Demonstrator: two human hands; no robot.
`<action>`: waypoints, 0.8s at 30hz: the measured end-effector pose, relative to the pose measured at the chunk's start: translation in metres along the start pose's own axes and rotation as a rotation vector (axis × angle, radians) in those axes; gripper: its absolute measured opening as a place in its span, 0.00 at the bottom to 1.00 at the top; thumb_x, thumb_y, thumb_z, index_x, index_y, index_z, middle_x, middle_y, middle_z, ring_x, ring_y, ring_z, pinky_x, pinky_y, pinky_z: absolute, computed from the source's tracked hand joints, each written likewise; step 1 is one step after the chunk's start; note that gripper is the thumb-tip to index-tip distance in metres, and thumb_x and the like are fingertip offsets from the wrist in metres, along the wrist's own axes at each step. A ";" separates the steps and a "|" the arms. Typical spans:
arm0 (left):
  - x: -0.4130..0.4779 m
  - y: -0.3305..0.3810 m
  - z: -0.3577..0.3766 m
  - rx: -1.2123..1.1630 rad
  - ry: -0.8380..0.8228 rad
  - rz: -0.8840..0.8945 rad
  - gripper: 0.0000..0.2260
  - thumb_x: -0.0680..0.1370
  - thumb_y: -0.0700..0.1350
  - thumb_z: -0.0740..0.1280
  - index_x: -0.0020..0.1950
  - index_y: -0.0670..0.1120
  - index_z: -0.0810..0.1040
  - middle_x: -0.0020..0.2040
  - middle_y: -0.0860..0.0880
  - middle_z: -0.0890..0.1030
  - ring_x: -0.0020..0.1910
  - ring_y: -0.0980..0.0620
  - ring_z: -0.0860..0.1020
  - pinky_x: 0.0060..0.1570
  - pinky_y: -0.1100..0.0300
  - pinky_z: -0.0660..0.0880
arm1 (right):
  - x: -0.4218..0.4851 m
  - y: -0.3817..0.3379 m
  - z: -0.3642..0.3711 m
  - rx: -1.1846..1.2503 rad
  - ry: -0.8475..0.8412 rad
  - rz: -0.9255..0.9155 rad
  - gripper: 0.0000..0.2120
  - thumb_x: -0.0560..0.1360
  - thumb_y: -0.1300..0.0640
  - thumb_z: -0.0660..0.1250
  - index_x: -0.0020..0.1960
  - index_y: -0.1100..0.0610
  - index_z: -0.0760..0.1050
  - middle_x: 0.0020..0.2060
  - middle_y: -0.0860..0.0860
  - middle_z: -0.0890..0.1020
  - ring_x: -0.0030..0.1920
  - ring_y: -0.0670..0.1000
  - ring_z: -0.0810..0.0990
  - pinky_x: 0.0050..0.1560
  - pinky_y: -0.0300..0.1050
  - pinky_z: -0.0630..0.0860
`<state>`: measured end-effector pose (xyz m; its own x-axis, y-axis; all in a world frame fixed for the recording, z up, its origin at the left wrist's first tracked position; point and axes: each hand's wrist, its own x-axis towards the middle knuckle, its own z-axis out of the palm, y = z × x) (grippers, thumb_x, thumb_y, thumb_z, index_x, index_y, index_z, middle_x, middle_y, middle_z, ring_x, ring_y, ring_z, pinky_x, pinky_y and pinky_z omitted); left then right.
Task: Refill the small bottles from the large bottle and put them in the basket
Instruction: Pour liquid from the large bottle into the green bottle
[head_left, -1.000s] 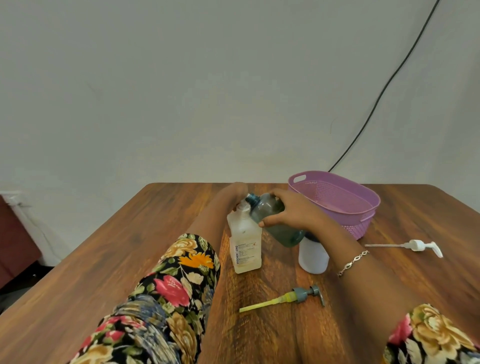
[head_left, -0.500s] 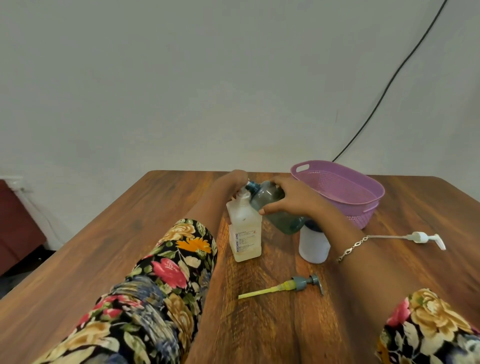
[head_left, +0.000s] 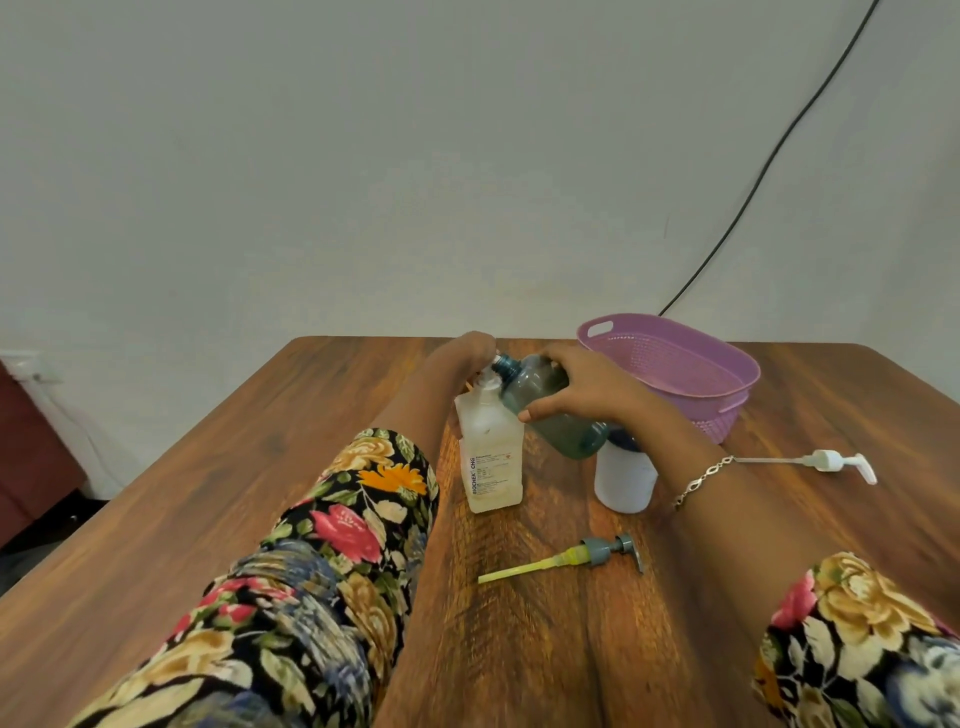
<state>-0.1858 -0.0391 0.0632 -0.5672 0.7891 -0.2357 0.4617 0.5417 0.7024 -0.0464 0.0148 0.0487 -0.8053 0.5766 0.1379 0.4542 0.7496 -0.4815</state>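
Now the right hand (head_left: 587, 387) wraps the tilted teal bottle (head_left: 563, 436), mouth to the clear bottle (head_left: 491, 457); left hand (head_left: 470, 351) behind its neck, grip hidden.

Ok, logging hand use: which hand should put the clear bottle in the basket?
Left, probably: the left hand holds the clear bottle by its neck, while the right hand grips the tilted tinted bottle. The basket lies to the right, though.

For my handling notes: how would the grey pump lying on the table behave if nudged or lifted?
The grey pump is probably light: small plastic head, thin yellow tube. Its sideways spout would likely stop it rolling far. The tube may flex.
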 end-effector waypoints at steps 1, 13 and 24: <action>0.000 0.000 0.003 0.022 0.008 0.004 0.12 0.80 0.35 0.52 0.50 0.32 0.74 0.45 0.40 0.74 0.45 0.44 0.74 0.56 0.52 0.72 | -0.001 0.001 0.000 -0.004 -0.009 0.006 0.35 0.66 0.48 0.75 0.68 0.56 0.65 0.62 0.53 0.72 0.58 0.52 0.72 0.50 0.40 0.69; 0.027 -0.008 -0.010 -0.228 -0.188 -0.147 0.32 0.73 0.65 0.56 0.64 0.39 0.70 0.62 0.38 0.75 0.61 0.37 0.73 0.62 0.40 0.67 | -0.006 -0.002 -0.007 0.027 0.035 -0.015 0.36 0.67 0.49 0.75 0.70 0.56 0.65 0.63 0.53 0.73 0.55 0.48 0.71 0.49 0.38 0.68; -0.012 0.006 0.000 0.014 0.021 -0.054 0.18 0.83 0.44 0.50 0.64 0.33 0.68 0.52 0.37 0.75 0.45 0.43 0.75 0.58 0.52 0.72 | -0.003 -0.001 0.000 -0.003 0.017 -0.003 0.36 0.67 0.47 0.74 0.70 0.55 0.65 0.64 0.52 0.72 0.60 0.52 0.72 0.51 0.40 0.69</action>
<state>-0.1759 -0.0450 0.0705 -0.6055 0.7526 -0.2588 0.4397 0.5874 0.6794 -0.0446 0.0125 0.0487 -0.8000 0.5798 0.1541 0.4529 0.7521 -0.4788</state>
